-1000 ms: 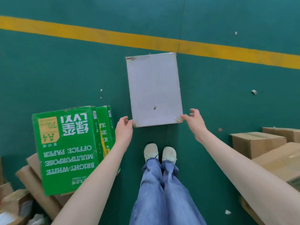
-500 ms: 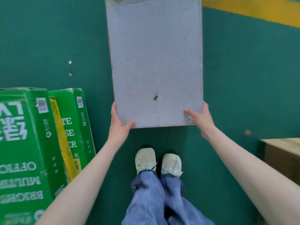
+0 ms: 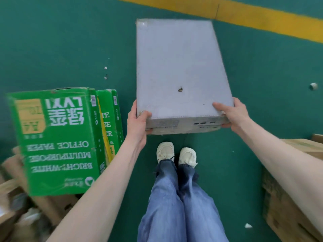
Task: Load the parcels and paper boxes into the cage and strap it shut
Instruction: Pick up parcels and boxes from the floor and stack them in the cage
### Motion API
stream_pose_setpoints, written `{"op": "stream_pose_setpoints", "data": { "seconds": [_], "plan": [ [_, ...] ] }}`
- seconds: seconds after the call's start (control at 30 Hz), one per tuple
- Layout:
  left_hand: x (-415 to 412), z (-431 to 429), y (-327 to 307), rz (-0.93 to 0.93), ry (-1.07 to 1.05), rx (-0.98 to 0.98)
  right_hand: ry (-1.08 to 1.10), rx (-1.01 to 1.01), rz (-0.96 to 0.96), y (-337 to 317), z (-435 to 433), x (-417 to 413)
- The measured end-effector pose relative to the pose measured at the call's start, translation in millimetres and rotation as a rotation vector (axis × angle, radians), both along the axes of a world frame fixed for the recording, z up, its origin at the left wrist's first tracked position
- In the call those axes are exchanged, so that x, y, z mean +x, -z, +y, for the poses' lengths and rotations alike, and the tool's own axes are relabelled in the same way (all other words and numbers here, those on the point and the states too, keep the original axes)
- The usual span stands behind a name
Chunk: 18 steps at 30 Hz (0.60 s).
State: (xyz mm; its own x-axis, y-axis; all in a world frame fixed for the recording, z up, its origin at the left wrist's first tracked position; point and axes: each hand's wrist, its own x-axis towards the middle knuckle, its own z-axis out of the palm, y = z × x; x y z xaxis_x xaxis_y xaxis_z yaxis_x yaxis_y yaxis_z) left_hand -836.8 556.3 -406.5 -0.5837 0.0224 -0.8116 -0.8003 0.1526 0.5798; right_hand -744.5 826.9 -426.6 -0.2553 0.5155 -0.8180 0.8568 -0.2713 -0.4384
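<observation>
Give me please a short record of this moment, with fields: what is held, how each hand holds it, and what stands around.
held item: grey flat box, small dark mark on top
left-hand grip: thumb on the near left corner, fingers curled under
right-hand grip: thumb on the near right corner, fingers under
box state: near end off the floor; far end cannot tell
person's left: green office paper boxes, print upside down
person's right: brown cartons
floor: green, yellow line
cage: not in view
</observation>
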Motion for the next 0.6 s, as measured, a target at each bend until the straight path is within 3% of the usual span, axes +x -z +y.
{"op": "stream_pose_setpoints", "data": {
  "seconds": [0.37, 0.6],
  "plan": [
    [21, -24, -216, 0.025, -0.059, -0.031, 0.024, -0.123, 0.052, -202, -48, 41],
    [87, -57, -307, 0.040, -0.284, -0.023, -0.181, -0.143, 0.064, -292, -65, 62]
  ]
}}
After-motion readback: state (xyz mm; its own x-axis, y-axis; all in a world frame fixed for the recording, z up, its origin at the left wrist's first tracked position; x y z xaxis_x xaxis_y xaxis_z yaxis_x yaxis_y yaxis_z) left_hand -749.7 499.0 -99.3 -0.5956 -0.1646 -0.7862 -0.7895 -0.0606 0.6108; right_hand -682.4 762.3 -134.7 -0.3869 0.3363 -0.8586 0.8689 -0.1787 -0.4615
